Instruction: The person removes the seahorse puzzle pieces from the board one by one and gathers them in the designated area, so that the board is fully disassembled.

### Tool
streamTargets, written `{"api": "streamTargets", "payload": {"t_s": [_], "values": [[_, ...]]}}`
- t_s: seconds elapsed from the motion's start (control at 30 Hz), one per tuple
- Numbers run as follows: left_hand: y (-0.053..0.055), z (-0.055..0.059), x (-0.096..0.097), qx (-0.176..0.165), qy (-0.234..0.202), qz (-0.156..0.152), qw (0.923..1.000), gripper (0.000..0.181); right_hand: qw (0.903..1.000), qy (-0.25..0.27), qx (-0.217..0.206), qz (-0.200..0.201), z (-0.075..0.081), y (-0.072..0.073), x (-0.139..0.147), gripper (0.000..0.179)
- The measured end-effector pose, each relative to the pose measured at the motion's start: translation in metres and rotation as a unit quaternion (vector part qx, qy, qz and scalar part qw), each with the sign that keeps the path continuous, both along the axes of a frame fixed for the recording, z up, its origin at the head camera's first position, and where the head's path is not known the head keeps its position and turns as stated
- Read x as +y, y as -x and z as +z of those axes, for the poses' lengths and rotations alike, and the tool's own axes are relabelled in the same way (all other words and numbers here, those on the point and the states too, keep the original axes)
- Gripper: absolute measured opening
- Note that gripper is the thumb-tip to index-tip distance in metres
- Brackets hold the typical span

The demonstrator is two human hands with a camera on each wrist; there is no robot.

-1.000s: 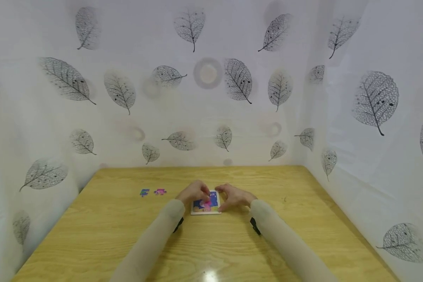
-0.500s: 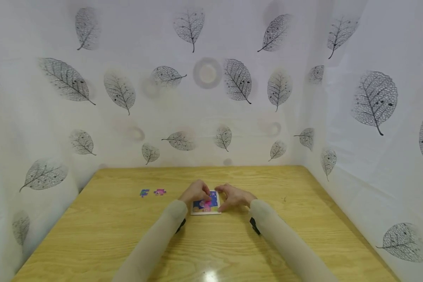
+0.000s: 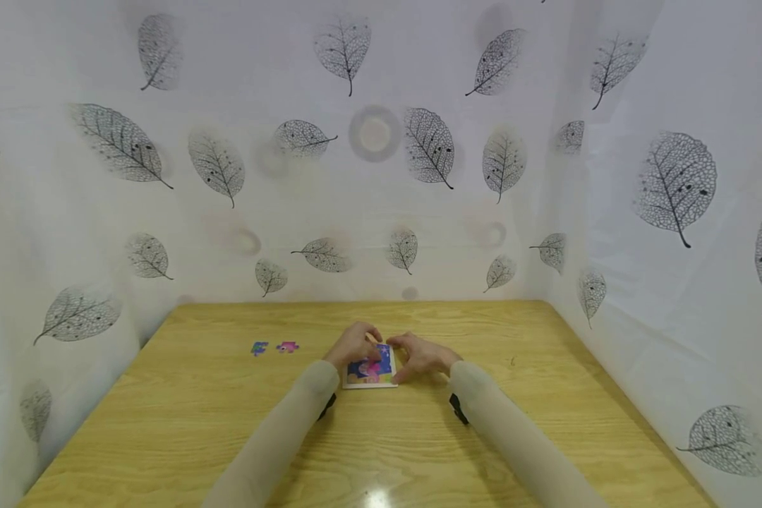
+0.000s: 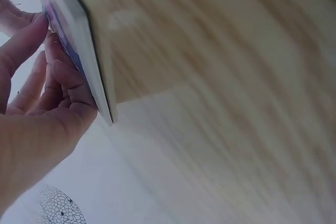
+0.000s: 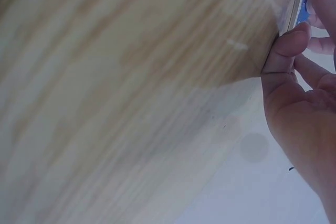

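A small square jigsaw puzzle (image 3: 376,371) in a white frame lies on the table, with a pink figure on a blue ground. My left hand (image 3: 351,345) is over its upper left part. Its thumb (image 4: 32,38) reaches onto the picture, and its bent fingers lie against the board near the white border in the left wrist view. Nothing shows between thumb and forefinger from above. My right hand (image 3: 422,353) holds the frame's right side, forefinger at the far corner and thumb (image 5: 291,46) at the near one. The left hand hides part of the picture.
Two loose jigsaw pieces, a blue-green one (image 3: 259,348) and a pink one (image 3: 288,346), lie left of the puzzle on the wooden table (image 3: 381,437). A white leaf-print curtain (image 3: 368,190) stands behind the table and along its sides.
My left thumb and forefinger were close together on the picture and have moved apart, the forefinger lifting. My right hand stays at the frame's right side. The loose pieces have not moved.
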State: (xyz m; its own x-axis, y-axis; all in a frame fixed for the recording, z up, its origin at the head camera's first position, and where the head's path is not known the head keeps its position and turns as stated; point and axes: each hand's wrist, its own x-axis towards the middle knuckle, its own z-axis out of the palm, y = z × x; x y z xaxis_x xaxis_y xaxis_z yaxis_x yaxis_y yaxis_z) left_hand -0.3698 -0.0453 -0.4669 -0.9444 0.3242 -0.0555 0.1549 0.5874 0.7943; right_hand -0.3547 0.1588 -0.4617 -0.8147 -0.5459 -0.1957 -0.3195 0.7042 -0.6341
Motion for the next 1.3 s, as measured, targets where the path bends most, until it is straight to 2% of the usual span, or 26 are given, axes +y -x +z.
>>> {"api": "streamTargets", "payload": {"t_s": [0.2, 0.4, 0.5, 0.73, 1.07, 1.3], "values": [[-0.001, 0.001, -0.002, -0.026, -0.038, -0.01, 0.9989, 0.032, 1.0, 0.003, -0.002, -0.002, 0.0, 0.0, 0.0, 0.087], [0.001, 0.001, -0.002, -0.048, -0.045, 0.007, 0.9978, 0.024, 1.0, 0.003, -0.001, -0.004, -0.001, 0.001, -0.002, 0.088], [0.001, 0.003, -0.003, -0.052, -0.046, 0.011, 0.9975, 0.023, 1.0, 0.004, 0.0, -0.002, -0.001, 0.001, -0.002, 0.088], [-0.001, 0.006, -0.01, -0.042, -0.077, -0.018, 0.996, 0.03, 1.0, 0.0, 0.004, 0.008, -0.002, 0.0, 0.0, 0.089], [-0.001, 0.01, -0.022, -0.073, -0.126, -0.01, 0.9893, 0.041, 1.0, 0.001, -0.003, 0.003, -0.002, 0.002, -0.001, 0.089], [0.003, 0.009, -0.033, -0.064, -0.146, 0.01, 0.9871, 0.033, 0.9998, 0.0, -0.018, -0.008, -0.002, 0.002, -0.003, 0.087]]}}
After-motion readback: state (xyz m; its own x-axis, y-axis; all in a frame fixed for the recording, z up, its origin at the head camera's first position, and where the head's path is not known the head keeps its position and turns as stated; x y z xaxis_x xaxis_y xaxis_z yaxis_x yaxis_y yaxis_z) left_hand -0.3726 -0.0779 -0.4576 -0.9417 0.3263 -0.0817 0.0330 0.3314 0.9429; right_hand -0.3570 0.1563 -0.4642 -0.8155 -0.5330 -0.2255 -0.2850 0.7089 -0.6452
